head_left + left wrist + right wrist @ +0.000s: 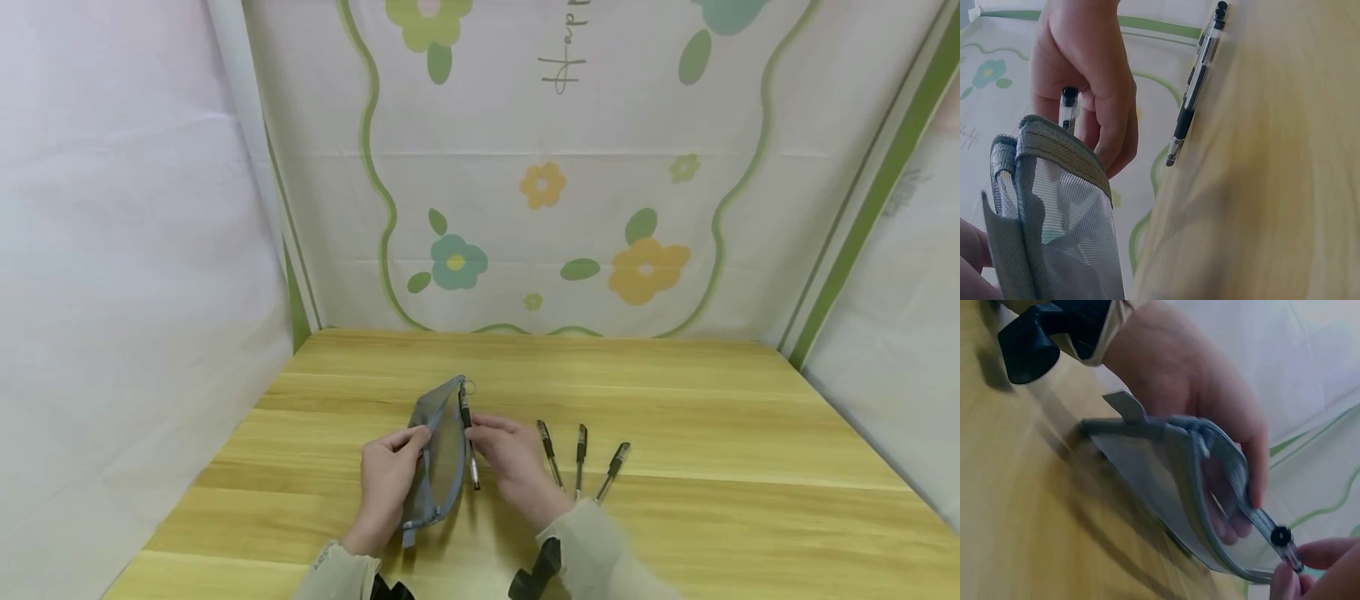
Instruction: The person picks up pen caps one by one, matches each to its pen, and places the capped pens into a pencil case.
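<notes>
My left hand [388,483] grips one edge of a grey-blue zip pouch [454,492] with see-through mesh sides, its mouth parted. Between thumb and fingers of my right hand [516,471] is a black-and-clear gel pen [474,473]. That pen lies along the pouch's right edge, outside or just at the opening; which one I cannot tell. In the right wrist view, the capped end of the pen [1281,536] shows beside the zip edge, and my left hand [1210,394] is behind the pouch [1147,469].
Three similar pens [581,454] lie fanned out on the wooden table [712,517], just right of my right hand. A small ring [470,387] hangs at the pouch's far corner. Flower-printed cloth walls [495,208] enclose the table at the back and sides.
</notes>
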Demonstrator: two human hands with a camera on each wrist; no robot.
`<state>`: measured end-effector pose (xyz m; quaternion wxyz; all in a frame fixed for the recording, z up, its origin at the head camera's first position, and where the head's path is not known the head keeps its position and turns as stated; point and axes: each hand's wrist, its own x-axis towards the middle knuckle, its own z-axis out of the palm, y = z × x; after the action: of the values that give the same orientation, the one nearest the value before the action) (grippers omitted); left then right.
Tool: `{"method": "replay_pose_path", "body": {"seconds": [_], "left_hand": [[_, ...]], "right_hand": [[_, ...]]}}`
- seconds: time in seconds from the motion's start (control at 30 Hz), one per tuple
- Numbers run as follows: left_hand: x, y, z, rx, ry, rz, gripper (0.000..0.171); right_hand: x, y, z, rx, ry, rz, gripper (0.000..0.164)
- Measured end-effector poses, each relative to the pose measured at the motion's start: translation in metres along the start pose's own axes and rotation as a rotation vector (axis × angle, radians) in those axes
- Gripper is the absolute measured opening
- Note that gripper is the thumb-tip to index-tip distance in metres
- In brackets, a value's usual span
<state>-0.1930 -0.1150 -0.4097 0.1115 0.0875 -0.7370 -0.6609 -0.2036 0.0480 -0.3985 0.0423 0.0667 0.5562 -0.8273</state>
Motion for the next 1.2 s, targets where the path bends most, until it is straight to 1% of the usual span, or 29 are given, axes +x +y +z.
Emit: {"method": "replay_pose_path", "body": {"seconds": [0.13,0.4,0.6,0.73,0.87,0.97,1.0,1.07,1.2], "left_hand": [[-0.002,0.002,0.001,0.001,0.001,0.007,0.019],[-0.003,0.001,0.003,-0.008,-0.016,0.002,0.021],[-0.003,0.001,0.003,-0.015,-0.018,0.006,0.020],[-0.003,0.001,0.002,-0.019,-0.021,0.005,0.020],[-0.003,0.000,0.000,-0.018,-0.012,0.010,0.020],[-0.003,0.001,-0.001,-0.019,-0.004,0.016,0.019],[-0.003,0.002,-0.001,-0.021,-0.004,0.017,0.018],[-0.004,0.003,-0.002,-0.026,-0.006,0.019,0.018],[-0.004,0.003,-0.004,-0.036,-0.018,0.013,0.020]], "right_hand": [[-0.003,0.006,0.009,-0.034,0.076,-0.033,0.035],[-0.001,0.013,0.018,-0.087,0.150,-0.069,0.029],[-0.002,0.017,0.023,-0.126,0.175,-0.122,0.024],[0.000,0.018,0.021,-0.125,0.158,-0.122,0.024],[0.004,0.016,0.012,-0.082,0.082,-0.115,0.028],[0.006,0.010,0.001,-0.094,0.018,-0.125,0.027],[0.006,0.007,-0.004,-0.114,0.002,-0.138,0.026],[0.006,-0.003,-0.019,-0.199,-0.012,-0.172,0.023],[0.005,-0.029,-0.056,-0.355,-0.018,-0.214,0.023]]}}
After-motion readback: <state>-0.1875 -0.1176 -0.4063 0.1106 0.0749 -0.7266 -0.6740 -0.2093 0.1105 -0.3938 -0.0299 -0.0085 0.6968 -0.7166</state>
